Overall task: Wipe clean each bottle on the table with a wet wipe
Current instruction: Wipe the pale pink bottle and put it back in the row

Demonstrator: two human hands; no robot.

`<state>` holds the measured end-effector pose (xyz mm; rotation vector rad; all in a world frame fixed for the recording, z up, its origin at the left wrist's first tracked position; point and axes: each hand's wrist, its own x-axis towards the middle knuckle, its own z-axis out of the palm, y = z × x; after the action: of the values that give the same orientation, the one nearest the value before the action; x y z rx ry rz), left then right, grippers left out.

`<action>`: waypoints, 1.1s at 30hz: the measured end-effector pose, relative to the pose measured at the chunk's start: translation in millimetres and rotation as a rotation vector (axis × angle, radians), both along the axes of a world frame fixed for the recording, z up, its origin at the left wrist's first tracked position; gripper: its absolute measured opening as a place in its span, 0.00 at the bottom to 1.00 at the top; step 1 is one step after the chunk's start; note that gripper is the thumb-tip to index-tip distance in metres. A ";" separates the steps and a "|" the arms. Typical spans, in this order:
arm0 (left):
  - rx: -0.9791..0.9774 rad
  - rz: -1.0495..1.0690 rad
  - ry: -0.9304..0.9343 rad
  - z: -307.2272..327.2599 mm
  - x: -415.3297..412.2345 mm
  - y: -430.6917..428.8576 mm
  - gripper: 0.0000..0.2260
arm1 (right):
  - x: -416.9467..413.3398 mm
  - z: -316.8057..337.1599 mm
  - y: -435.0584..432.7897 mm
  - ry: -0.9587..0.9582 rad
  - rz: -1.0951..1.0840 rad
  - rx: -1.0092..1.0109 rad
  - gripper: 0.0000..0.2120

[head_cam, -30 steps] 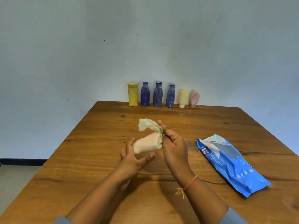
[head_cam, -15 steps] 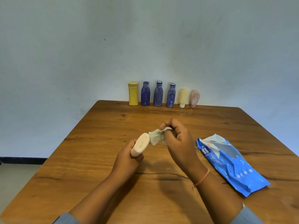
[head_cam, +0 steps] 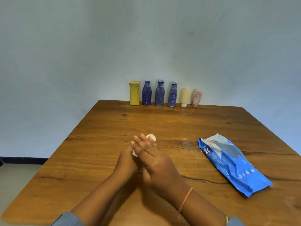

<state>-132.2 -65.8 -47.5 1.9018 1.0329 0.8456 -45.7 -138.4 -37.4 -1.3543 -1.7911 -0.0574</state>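
A small peach bottle (head_cam: 151, 137) lies between my hands above the wooden table (head_cam: 91, 144); only its far end shows past my fingers. My left hand (head_cam: 126, 158) grips it from below and the left. My right hand (head_cam: 154, 160) lies over the bottle with its fingers stretched across it. A pale bit (head_cam: 135, 154) shows under those fingers; I cannot tell whether it is the wet wipe or the bottle. At the far edge stand a yellow bottle (head_cam: 134, 93), three blue bottles (head_cam: 159, 93), a cream bottle (head_cam: 185, 97) and a pink bottle (head_cam: 197, 98).
A blue pack of wet wipes (head_cam: 231, 163) lies on the table to the right of my hands, its flap end towards the wall. The row of bottles stands against the pale wall. The floor shows past the table's left edge.
My right hand has moved from pinching the wipe at the bottle's end to lying over the bottle, covering the wipe. Both hands have come together and lower, nearer to me.
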 end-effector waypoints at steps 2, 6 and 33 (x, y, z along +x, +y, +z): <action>0.062 -0.018 0.044 2.1 -0.6 -1.4 0.10 | 5.2 1.2 0.2 0.026 0.045 -0.050 0.26; 0.045 -0.016 0.047 2.2 -3.7 -1.8 0.20 | 29.3 6.4 3.3 0.259 -0.066 -0.130 0.22; 0.200 -0.013 0.092 0.5 -6.4 6.2 0.18 | 27.7 15.8 7.5 0.335 -0.077 -0.176 0.21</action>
<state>-138.6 -59.6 -47.1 2.1303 1.0213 0.8891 -18.0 -130.9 -21.7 -1.4607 -1.4891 0.2764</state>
